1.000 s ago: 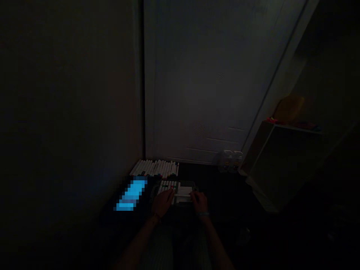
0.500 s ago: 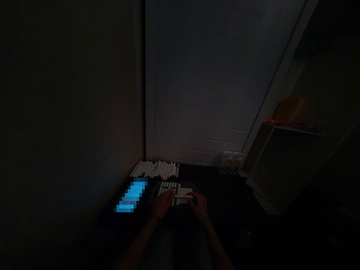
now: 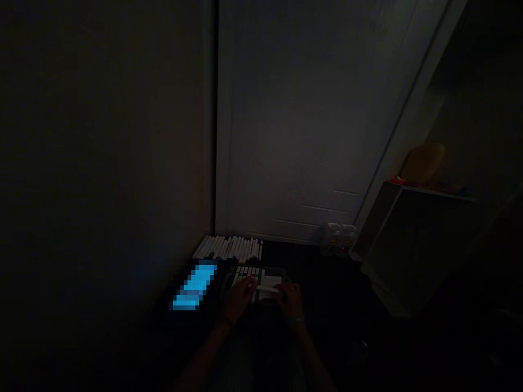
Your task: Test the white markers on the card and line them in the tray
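Observation:
A white marker [image 3: 267, 289] lies roughly level between my two hands, above a dark case. My left hand [image 3: 240, 296] is closed on its left end, and my right hand [image 3: 290, 298] pinches the right end. Under them the case [image 3: 281, 270] holds a row of white markers [image 3: 246, 271] with coloured bands in its left part. A pale flat piece [image 3: 270, 280] shows in its right part. The dim light hides the fine detail of my fingers.
Behind the case, many white markers [image 3: 229, 247] lie side by side along the wall. A glowing blue, blurred screen [image 3: 195, 287] is at left. Two clear bottles [image 3: 340, 239] stand at the back right, beside a shelf unit [image 3: 408, 245].
The whole view has shifted slightly, so things appear a little lower and further right. Both hands still hold the marker, which now tilts slightly down to the right.

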Motion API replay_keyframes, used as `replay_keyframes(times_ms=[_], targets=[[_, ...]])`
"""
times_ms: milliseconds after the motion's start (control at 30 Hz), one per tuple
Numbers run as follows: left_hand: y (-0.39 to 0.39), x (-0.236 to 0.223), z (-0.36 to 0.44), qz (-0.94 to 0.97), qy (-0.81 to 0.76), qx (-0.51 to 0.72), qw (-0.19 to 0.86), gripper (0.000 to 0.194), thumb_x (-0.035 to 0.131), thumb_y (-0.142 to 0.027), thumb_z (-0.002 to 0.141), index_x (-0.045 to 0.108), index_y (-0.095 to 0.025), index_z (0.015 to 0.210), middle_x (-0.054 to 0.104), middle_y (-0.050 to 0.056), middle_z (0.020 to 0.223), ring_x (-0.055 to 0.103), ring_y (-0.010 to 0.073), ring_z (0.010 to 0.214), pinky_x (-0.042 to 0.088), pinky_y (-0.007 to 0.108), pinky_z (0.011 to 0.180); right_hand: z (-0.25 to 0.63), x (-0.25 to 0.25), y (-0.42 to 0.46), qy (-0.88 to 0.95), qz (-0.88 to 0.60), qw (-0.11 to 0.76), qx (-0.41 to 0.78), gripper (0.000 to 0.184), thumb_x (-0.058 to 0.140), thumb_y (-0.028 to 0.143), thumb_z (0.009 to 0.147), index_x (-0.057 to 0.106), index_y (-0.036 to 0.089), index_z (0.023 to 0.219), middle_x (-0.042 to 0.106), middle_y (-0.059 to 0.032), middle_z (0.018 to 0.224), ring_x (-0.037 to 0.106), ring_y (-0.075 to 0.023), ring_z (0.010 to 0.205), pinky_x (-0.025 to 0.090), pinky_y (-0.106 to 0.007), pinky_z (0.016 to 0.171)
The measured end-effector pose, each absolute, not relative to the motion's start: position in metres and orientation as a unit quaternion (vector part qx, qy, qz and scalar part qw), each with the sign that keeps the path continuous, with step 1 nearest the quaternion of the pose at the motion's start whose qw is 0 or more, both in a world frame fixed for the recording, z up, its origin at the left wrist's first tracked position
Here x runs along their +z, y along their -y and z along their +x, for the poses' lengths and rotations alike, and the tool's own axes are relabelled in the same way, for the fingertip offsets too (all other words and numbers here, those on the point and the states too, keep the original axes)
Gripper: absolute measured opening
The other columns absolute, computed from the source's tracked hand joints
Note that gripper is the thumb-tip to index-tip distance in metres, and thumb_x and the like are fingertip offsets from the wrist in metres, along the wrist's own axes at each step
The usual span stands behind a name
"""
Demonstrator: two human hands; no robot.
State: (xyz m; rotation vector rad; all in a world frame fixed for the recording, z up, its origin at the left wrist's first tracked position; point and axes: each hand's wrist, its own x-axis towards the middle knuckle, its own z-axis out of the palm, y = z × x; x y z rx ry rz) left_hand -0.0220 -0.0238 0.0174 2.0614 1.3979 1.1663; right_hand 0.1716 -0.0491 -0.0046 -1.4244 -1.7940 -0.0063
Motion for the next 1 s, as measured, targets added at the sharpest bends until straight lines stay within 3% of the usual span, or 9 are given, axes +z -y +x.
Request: replay_keyframes(times_ms=[133, 367, 500, 700, 900, 1000], targets=[[0.022, 0.016, -0.023, 0.710, -0.471, 0.469, 0.232, 0.027, 0.044, -0.041, 0.078, 0.060, -0.022, 0.089, 0.064, 0.003, 0.093, 0.059, 0.0171, 0.083, 0.044, 0.027, 0.075, 0.171, -0.002, 0.051, 0.719, -0.555, 0.418, -0.004, 0.016, 0.058, 0.027, 0.077, 0.061, 0.027, 0.093, 0.059, -0.0022, 0.092, 0.048, -0.0208, 0.090, 0.035, -0.034, 0.080], [0.009, 0.016, -0.016, 0.631, -0.407, 0.532, 0.393, 0.032, 0.058, -0.044, 0.067, 0.064, -0.016, 0.081, 0.066, 0.004, 0.080, 0.060, 0.0188, 0.077, 0.047, 0.028, 0.069, 0.169, -0.006, 0.050, 0.744, -0.524, 0.415, 0.010, 0.015, 0.056, 0.030, 0.079, 0.062, 0.028, 0.093, 0.062, -0.0019, 0.088, 0.050, -0.0200, 0.088, 0.036, -0.033, 0.080], [0.004, 0.022, -0.002, 0.624, -0.352, 0.519, 0.465, 0.037, 0.062, -0.042, 0.064, 0.063, -0.015, 0.089, 0.065, 0.006, 0.089, 0.059, 0.0196, 0.085, 0.047, 0.031, 0.077, 0.168, -0.011, 0.050, 0.748, -0.505, 0.427, 0.047, 0.016, 0.052, 0.031, 0.082, 0.062, 0.025, 0.093, 0.063, -0.0025, 0.088, 0.051, -0.0182, 0.089, 0.037, -0.031, 0.079], [-0.001, 0.028, 0.016, 0.593, -0.350, 0.568, 0.451, 0.040, 0.060, -0.042, 0.067, 0.060, -0.017, 0.099, 0.057, 0.008, 0.111, 0.054, 0.0207, 0.101, 0.044, 0.031, 0.083, 0.167, -0.017, 0.047, 0.744, -0.498, 0.436, 0.092, 0.020, 0.053, 0.036, 0.081, 0.061, 0.023, 0.093, 0.063, -0.0019, 0.089, 0.054, -0.0156, 0.084, 0.040, -0.027, 0.077], [0.000, 0.035, 0.025, 0.538, -0.370, 0.549, 0.521, 0.045, 0.060, -0.047, 0.066, 0.057, -0.013, 0.096, 0.067, 0.007, 0.083, 0.063, 0.0201, 0.078, 0.049, 0.031, 0.070, 0.164, -0.010, 0.049, 0.764, -0.490, 0.412, 0.081, 0.020, 0.052, 0.040, 0.080, 0.064, 0.025, 0.087, 0.065, -0.0001, 0.084, 0.054, -0.0166, 0.086, 0.037, -0.028, 0.078], [0.006, 0.036, 0.027, 0.530, -0.378, 0.551, 0.522, 0.056, 0.055, -0.050, 0.070, 0.047, -0.014, 0.112, 0.067, 0.007, 0.083, 0.064, 0.0192, 0.071, 0.050, 0.030, 0.062, 0.164, -0.008, 0.052, 0.782, -0.481, 0.390, 0.067, 0.020, 0.049, 0.038, 0.082, 0.064, 0.026, 0.084, 0.065, 0.0011, 0.083, 0.053, -0.0165, 0.087, 0.035, -0.029, 0.080]])
